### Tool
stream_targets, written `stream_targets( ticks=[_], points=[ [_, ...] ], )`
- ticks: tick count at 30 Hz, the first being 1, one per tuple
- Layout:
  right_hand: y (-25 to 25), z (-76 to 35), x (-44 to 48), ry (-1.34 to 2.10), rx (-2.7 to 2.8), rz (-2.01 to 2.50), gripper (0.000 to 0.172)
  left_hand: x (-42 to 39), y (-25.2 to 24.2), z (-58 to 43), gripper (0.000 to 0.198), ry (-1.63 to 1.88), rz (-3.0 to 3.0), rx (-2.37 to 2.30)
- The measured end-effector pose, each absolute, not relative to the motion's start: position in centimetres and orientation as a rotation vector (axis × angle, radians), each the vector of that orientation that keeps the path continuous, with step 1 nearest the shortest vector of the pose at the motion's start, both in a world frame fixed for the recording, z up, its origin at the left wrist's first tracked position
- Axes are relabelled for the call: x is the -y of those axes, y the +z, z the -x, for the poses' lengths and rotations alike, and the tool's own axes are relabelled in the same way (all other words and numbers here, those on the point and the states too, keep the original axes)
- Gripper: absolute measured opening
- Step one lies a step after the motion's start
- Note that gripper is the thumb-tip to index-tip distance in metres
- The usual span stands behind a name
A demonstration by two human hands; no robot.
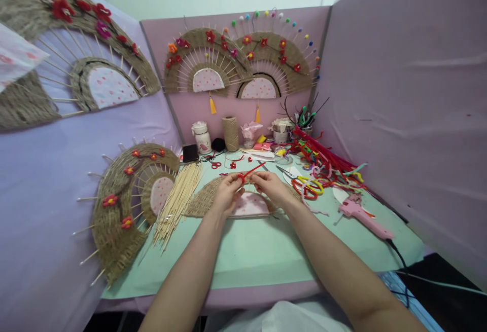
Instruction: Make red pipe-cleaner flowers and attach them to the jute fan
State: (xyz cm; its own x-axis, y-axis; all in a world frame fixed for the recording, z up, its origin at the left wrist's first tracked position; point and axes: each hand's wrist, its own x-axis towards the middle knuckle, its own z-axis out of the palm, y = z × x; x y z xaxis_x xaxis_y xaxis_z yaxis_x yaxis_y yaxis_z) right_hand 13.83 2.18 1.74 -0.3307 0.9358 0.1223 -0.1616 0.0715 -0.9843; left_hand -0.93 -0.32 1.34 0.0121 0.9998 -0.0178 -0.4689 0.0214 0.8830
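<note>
Red pipe cleaner (254,170) is pinched in left hand (229,190); right hand (271,186)'s hold is unclear; shaping appears partial, one end straight.

No text, label, brand, number or sign can be read anywhere in the scene. The white bottle (202,137) at the far left of the table carries a small pink print, too small to make out; any marking on the pink glue gun (364,218) at right is likewise illegible.
</note>
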Motion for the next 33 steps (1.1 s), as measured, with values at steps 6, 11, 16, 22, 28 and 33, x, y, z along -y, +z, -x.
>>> stream_targets(
  ticks=[6,11,16,22,28,33],
  points=[
    [2.3,-13.9,-1.5,1.330,1.487,0.753,0.028,0.6,1.4,1.2,0.022,1.248,-0.700,-0.637],
    [2.1,-13.8,-1.5,1.271,1.508,0.779,0.021,0.9,1.7,1.0,0.020,1.173,-0.676,-0.594],
    [2.4,-13.7,-1.4,1.191,1.533,0.902,0.022,0.7,1.6,0.7,0.021,1.243,-0.833,-0.758],
    [2.1,-13.8,-1.4,1.156,1.567,1.151,0.020,0.8,0.4,-0.2,0.006,1.513,-1.606,-1.270],
    [0.9,-13.5,-2.3,1.526,1.297,0.999,0.027,0.1,0.0,-0.4,0.017,1.522,-1.330,-1.309],
    [1.1,-13.5,-2.3,1.047,1.447,1.097,0.029,-0.5,0.1,0.1,0.021,1.526,-1.126,-1.251]
  ],
)
